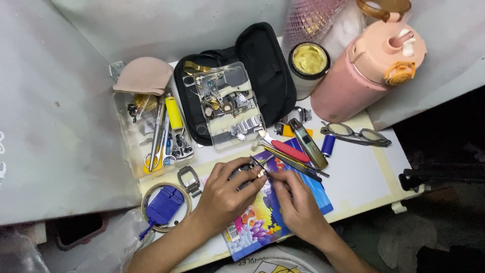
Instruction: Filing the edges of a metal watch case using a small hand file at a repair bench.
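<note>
Cupping a small dark watch part [243, 172] steady, the left hand [225, 194] lets the right hand [298, 202], at three o'clock, pinch a thin tool [259, 166] onto it.

A small white tabletop [353, 177] with a yellowed border carries a crowded spread. A clear plastic tray [132, 151] of hand tools sits at its left, an open black zip case [268, 65] at centre back, a pink flask [364, 76] and a gold-lidded jar [308, 63] at right. Spectacles [356, 134], a roll of tape [166, 207] and a colourful fish-print booklet [262, 217] lie nearer the front edge.
</note>
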